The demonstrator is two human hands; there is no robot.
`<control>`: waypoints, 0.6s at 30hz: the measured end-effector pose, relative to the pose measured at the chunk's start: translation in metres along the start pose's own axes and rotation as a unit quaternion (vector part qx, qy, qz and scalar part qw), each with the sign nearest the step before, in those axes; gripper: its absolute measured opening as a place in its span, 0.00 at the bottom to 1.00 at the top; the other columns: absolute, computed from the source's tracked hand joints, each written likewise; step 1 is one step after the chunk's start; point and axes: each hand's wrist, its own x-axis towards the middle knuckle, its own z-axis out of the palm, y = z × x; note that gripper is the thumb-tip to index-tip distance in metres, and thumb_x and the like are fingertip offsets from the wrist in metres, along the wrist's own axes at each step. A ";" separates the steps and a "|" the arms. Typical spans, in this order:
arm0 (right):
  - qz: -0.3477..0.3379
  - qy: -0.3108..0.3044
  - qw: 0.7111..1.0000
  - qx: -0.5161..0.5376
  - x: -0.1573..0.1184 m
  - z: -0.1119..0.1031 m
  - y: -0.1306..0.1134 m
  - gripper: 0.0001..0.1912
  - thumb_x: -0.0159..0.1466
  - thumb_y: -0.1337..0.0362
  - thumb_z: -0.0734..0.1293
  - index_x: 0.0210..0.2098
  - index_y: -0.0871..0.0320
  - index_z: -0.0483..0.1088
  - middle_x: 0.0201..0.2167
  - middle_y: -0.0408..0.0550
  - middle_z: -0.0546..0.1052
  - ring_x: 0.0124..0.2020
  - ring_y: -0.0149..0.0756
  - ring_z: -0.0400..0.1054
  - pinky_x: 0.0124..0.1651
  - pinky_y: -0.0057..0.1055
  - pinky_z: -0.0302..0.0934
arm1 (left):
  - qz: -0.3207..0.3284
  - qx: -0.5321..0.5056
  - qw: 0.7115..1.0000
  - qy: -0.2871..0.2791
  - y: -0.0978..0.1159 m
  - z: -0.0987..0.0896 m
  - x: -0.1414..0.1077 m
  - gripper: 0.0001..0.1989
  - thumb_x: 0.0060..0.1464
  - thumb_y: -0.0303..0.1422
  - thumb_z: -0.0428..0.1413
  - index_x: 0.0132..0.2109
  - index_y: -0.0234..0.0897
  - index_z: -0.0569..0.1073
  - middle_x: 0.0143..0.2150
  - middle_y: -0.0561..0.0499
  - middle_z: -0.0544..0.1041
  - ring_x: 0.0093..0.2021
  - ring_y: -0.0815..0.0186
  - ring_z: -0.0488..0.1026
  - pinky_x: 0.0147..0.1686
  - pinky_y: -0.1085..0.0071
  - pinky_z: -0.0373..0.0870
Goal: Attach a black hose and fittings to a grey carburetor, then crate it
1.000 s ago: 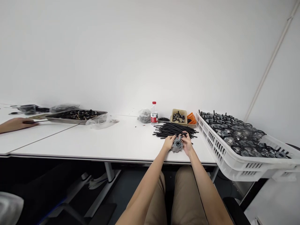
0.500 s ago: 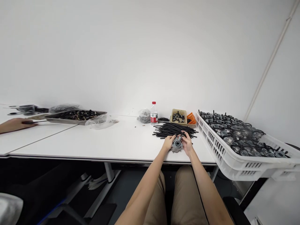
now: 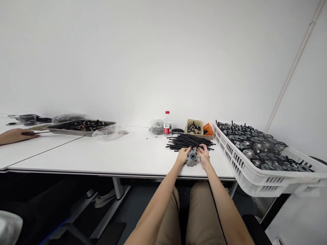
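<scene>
While the left hand (image 3: 182, 156) kept a closed grip on one side of a grey metal part (image 3: 192, 157), the right hand's (image 3: 203, 157) fingers pinched near its upper right, at a small dark piece too hidden to make out. The part was chunky and dull, with a round opening facing the person; it sat low over the bench (image 3: 102, 156), though contact could not be told. Both forearms reached forward and drew together, fingers curled inward. Just beyond lay a heap of smooth black tubes (image 3: 189, 141), then a beige plastic box (image 3: 195, 120), an orange basket (image 3: 208, 129) and a clear bottle (image 3: 167, 125). The bench's straight front edge ran close under the wrists. On the right, a slotted white crate (image 3: 255, 182) of similar parts jutted past that edge. On the left, smooth white surface stretched to a crumpled clear bag (image 3: 108, 133) and a shallow metal tray (image 3: 68, 132); a co-worker's hand (image 3: 19, 136) was farther off.
</scene>
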 end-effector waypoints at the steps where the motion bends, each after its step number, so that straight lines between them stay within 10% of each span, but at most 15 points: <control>1: 0.002 0.000 1.000 -0.003 0.000 0.000 0.000 0.06 0.67 0.69 0.72 0.43 0.60 0.73 0.36 0.42 0.79 0.34 0.32 0.75 0.42 0.34 0.72 | 0.001 -0.001 1.000 0.001 0.000 0.000 0.000 0.18 0.66 0.42 0.59 0.54 0.34 0.76 0.52 0.47 0.79 0.49 0.57 0.79 0.49 0.57 0.79; 18: 0.016 -0.001 0.999 -0.033 0.016 -0.009 0.014 0.09 0.70 0.60 0.70 0.41 0.61 0.74 0.38 0.44 0.78 0.35 0.32 0.74 0.38 0.32 0.72 | 0.004 -0.022 1.000 -0.003 -0.007 0.003 0.003 0.18 0.66 0.42 0.59 0.54 0.33 0.76 0.51 0.47 0.79 0.48 0.57 0.79 0.48 0.58 0.80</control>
